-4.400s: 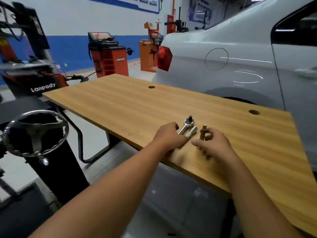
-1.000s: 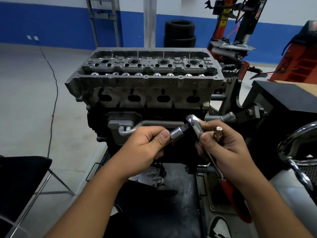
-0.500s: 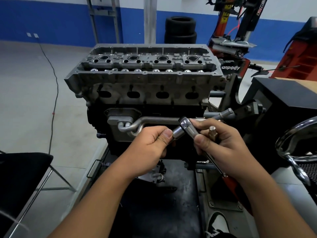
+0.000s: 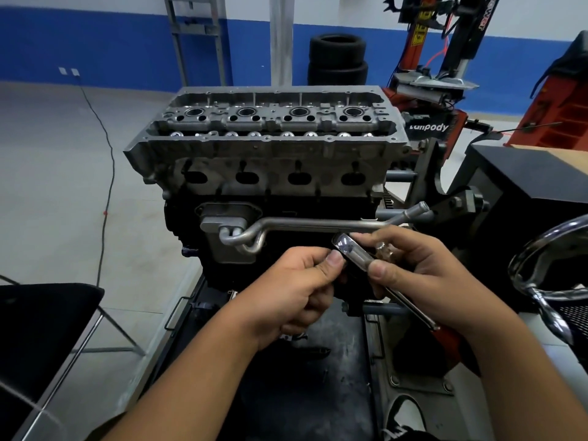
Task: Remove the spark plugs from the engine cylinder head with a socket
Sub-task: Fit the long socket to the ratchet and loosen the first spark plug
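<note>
The grey cylinder head (image 4: 267,148) tops an engine on a stand straight ahead, with a row of round spark plug wells (image 4: 245,112) along its top. My right hand (image 4: 423,275) grips a chrome ratchet (image 4: 353,251) with a red handle (image 4: 451,342) and also holds a small brass-coloured piece (image 4: 381,248) between its fingers. My left hand (image 4: 299,281) pinches something at the ratchet's head; the socket itself is hidden under my thumb. Both hands hover below the cylinder head, in front of the engine block.
A metal coolant pipe (image 4: 305,224) runs across the block just above my hands. A chrome hand wheel (image 4: 541,275) juts in at the right, beside a black box (image 4: 528,176). A black chair (image 4: 41,319) stands at the left. Tyres (image 4: 337,58) and red machines line the back wall.
I turned from the wooden table to the engine, carrying the tools. Over the last second my left hand closed in on the ratchet head, and the socket went out of sight.
</note>
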`<state>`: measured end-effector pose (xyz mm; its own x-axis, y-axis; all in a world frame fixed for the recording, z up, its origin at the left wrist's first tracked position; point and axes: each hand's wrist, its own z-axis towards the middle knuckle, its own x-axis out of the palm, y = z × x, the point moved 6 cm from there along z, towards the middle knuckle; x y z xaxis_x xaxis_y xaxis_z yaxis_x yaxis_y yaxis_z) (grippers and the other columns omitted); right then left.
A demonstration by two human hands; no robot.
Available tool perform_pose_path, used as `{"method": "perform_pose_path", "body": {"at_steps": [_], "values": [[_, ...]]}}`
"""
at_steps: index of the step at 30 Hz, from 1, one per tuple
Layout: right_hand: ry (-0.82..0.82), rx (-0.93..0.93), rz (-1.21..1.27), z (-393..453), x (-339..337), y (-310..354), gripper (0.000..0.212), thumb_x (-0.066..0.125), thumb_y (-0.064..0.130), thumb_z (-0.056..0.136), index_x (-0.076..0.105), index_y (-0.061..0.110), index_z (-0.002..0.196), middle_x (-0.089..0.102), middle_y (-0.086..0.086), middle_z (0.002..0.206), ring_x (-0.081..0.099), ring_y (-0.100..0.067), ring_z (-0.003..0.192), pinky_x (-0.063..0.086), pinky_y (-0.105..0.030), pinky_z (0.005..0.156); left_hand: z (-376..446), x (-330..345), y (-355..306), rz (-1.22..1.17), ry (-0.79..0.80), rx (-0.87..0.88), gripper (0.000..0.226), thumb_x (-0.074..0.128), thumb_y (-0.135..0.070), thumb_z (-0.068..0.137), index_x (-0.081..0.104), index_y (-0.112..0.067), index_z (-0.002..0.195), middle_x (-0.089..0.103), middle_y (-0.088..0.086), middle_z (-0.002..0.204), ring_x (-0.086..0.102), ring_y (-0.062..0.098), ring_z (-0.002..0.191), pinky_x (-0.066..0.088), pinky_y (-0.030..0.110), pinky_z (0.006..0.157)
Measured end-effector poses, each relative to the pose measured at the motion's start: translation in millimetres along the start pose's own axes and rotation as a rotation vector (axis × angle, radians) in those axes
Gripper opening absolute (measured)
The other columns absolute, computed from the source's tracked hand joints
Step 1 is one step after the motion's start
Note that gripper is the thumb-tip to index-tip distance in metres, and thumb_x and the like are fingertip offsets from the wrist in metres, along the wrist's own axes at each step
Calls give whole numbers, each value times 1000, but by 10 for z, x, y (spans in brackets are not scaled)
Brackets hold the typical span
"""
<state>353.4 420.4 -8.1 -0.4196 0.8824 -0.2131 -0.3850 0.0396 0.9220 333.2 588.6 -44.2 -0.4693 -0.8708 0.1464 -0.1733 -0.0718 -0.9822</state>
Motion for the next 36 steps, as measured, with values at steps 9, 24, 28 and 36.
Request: {"method": "perform_pose_path", "body": {"at_steps": [9, 24, 28, 36], "values": [[-350, -143, -604, -34, -129, 112, 19, 65, 45, 89, 72, 28, 89, 67, 11, 84, 63, -12, 74, 52, -39, 66, -10, 30, -93, -125, -24, 82, 37, 59, -52, 102, 58, -18, 87, 29, 0, 55, 18, 6, 36, 17, 10, 38], [-995, 74, 646, -177, 340, 178, 61, 63, 43, 97, 37, 18, 47, 29, -5, 43, 32, -19, 38, 33, -27, 41, -254, 64, -546, -288, -439, 693, 50, 77, -40, 83, 42, -18, 56, 21, 0, 43, 21, 11, 30, 24, 17, 37], [-990, 416, 1248, -7, 641, -167, 67, 52, 53, 103, 31, 21, 47, 25, 2, 44, 28, -15, 33, 31, -22, 36, -251, 155, -618, -363, -553, 775, 51, 73, -36, 84, 37, -12, 57, 22, 0, 42, 20, 12, 33, 23, 19, 40], [-892, 486, 1693, 212, 903, -265, 56, 50, 43, 106, 29, 21, 60, 30, 4, 44, 33, -13, 30, 37, -21, 45, -189, 176, -690, -474, -644, 809, 60, 65, -41, 93, 32, -18, 48, 20, 1, 43, 23, 13, 34, 25, 19, 42]]}}
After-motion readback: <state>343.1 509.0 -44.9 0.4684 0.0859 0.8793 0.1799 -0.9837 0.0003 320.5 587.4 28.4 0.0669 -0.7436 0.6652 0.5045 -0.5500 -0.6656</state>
